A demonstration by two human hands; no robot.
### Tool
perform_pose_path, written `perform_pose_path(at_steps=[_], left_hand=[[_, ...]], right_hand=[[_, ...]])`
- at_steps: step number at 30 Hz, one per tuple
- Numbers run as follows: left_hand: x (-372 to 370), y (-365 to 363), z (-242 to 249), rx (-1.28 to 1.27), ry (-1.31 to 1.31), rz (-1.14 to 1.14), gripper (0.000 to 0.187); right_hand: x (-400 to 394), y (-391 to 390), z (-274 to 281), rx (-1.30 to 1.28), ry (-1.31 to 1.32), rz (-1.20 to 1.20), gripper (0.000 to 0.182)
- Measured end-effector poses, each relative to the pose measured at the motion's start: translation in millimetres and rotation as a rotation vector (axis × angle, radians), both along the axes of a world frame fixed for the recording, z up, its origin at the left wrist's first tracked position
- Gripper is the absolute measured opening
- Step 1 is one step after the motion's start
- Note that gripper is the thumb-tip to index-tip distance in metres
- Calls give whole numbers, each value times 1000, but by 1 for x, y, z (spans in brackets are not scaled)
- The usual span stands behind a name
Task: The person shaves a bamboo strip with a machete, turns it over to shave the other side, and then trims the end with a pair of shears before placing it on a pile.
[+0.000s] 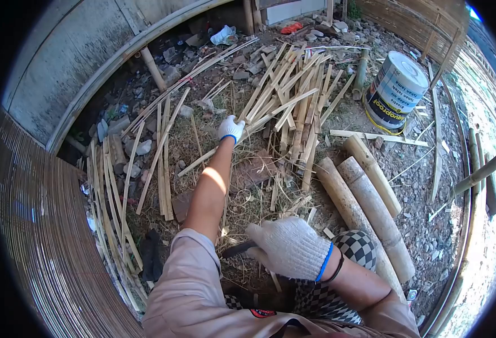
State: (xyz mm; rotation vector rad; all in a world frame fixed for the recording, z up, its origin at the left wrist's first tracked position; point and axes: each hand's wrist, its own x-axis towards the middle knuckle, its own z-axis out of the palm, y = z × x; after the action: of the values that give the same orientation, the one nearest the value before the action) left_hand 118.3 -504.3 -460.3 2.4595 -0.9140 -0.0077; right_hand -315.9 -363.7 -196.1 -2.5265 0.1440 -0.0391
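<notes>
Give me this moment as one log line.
left hand: at bamboo strips, grip unclear | right hand: holding dark tool | poles: on ground

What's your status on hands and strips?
Left hand at the pale strips, grip unclear. Right hand closed around dark tool. Thick poles lie off right, clear of left hand.

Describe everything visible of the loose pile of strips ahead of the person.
The pile is a crisscross heap of long, thin strips, pale yellow to tan, that look like split bamboo and vary in width. They lie overlapping at many angles on rubble-strewn ground. The gloved left hand is at the pile's left edge; whether its grip is closed on a strip is unclear.
</notes>
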Motion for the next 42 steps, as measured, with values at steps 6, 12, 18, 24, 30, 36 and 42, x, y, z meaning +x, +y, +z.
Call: perform_pose_path(at_steps=[6,12,18,24,30,36,42], left_hand=[[-6,-26,-12,112,70,52,48],[-1,-30,-12,51,167,86,42],[14,-45,-27,-29,98,-31,53],[20,-68,-37,-31,236,57,67],[0,-63,-18,-4,202,188,77],[30,-82,-54,-255,263,300,85],[37,-82,-45,-153,357,126,60]], right_hand=[[-5,-13,-2,85,25,61,29],[-7,-23,-2,82,22,47,29],[-7,-20,-1,78,25,66,30],[-8,-19,-3,95,-4,55,30],[-8,-24,0,108,14,61,31],[-12,-28,-4,115,-30,54,30],[-14,-35,-3,114,-50,57,28]])
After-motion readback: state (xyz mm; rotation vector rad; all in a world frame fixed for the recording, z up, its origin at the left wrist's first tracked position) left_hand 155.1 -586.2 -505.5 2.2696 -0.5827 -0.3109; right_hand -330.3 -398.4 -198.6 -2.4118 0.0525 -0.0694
